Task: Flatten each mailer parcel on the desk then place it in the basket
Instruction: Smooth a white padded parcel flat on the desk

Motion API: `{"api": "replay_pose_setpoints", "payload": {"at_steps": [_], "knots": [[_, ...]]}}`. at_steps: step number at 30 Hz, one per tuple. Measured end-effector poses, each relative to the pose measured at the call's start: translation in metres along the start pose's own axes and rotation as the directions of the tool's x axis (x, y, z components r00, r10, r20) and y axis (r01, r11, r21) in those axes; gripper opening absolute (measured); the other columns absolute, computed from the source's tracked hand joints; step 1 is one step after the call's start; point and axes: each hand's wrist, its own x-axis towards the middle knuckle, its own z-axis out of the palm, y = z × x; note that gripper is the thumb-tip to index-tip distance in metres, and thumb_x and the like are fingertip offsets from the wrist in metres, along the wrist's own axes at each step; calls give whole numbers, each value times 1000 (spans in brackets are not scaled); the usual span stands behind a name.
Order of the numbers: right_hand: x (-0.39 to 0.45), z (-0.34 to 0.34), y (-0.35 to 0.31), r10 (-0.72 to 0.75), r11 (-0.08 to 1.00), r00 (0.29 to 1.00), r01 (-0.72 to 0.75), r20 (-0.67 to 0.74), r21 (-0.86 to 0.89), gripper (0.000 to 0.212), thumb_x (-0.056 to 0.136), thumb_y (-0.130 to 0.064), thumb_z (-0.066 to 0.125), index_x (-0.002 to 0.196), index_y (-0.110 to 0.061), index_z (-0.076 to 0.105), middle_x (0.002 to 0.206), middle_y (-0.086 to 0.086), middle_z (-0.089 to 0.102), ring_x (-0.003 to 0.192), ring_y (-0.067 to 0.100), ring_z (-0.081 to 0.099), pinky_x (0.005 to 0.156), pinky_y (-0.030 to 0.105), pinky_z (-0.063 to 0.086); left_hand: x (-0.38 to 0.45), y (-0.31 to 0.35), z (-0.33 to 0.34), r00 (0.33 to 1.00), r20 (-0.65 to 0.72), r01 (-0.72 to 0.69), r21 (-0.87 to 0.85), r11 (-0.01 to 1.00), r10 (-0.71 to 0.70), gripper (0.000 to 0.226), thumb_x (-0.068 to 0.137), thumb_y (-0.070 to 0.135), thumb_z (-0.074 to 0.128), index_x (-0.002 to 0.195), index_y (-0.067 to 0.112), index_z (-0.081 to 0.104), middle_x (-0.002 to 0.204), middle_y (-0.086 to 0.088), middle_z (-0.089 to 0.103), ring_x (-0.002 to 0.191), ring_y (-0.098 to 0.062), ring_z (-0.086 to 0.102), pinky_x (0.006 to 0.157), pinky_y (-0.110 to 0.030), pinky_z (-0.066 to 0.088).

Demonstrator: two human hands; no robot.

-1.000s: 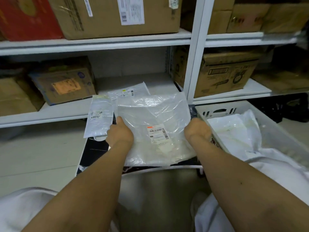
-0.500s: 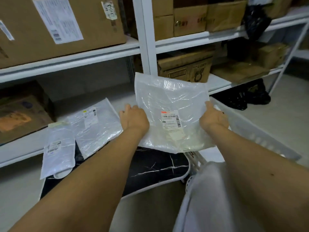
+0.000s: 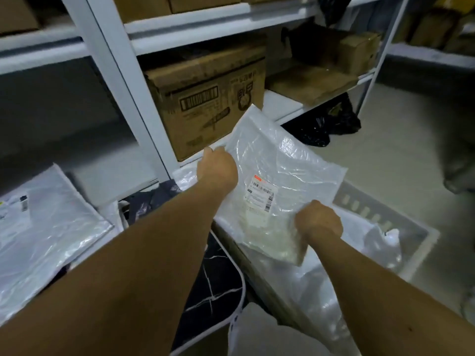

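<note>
You are looking at a barcode label (image 3: pixel 262 193) on the mailer parcel (image 3: pixel 285 160), its print too blurred to read. The cardboard box (image 3: pixel 205 98) is showing a printed barcode and unreadable characters.

glossy crinkled plastic mailer (image 3: pixel 285 160), matt cardboard box (image 3: pixel 205 98)

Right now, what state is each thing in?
Held mailer parcel: flat, in the air over the basket, label up.
Left hand: grips its far edge.
Right hand: grips its near edge.
White basket: holds other mailers.
Mailer on the desk: lying flat.
</note>
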Motion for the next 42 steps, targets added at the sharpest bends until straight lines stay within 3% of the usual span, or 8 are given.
{"api": "replay_pose_setpoints", "payload": {"at_steps": [7,14,17,20,23,27,33,42], "knots": [[41,51,19,166,983,980,-156,106,-100,29,90,-18,49,114,-13,64,120,7,63,111,27,60,85,34,47,49,3,67,973,75,-214,-59,975,218,41,89,-1,42,129,0,47,147,-16,32,134,-33,32,111,-39,32],[52,114,19,3,986,912,66,411,-155,8,82,-17,54,84,-16,61,103,6,64,98,26,61,74,30,43,44,-6,122,926,372,53,41,998,-65,46,85,18,55,128,2,48,136,-16,43,126,-30,42,100,-40,42],[54,114,19,-19,978,953,80,302,-193,24,87,-30,48,97,-17,65,103,2,65,98,23,61,75,29,42,35,-3,134,902,423,1,196,981,-86,80,87,36,57,150,10,15,157,-15,3,145,-37,5,111,-56,23],[59,106,16,-220,911,974,186,-54,-368,41,95,-43,35,111,-18,64,107,4,62,102,24,57,80,33,44,31,5,140,856,510,-37,233,972,-89,106,79,74,51,152,24,-8,158,-13,-19,142,-49,-10,110,-65,10],[76,107,3,-422,823,906,371,-26,-431,57,95,-59,28,144,-29,30,147,13,33,135,34,31,103,50,34,27,13,147,803,588,-27,198,980,-96,119,68,83,52,150,30,-17,156,-14,-25,139,-55,-10,109,-68,6],[102,126,-11,-413,771,880,475,236,-423,93,75,-88,26,147,-45,-15,158,7,-25,143,47,-14,108,68,13,25,20,159,739,657,7,217,976,-151,130,61,80,63,148,34,-21,155,-23,-21,138,-58,-2,110,-66,9],[123,153,-13,-300,819,857,457,419,-348,108,61,-93,42,146,-52,-12,157,3,-28,141,47,-22,105,75,4,30,25,163,655,750,-162,260,952,-94,125,63,65,76,153,22,0,157,-15,16,142,-43,17,110,-61,26],[136,169,-8,-258,819,840,452,477,-354,112,59,-93,45,145,-53,-14,157,1,-27,139,45,-26,104,77,1,43,21,171,549,833,-281,254,925,-62,112,67,60,76,152,24,14,154,-7,26,138,-33,31,106,-49,36]]}}
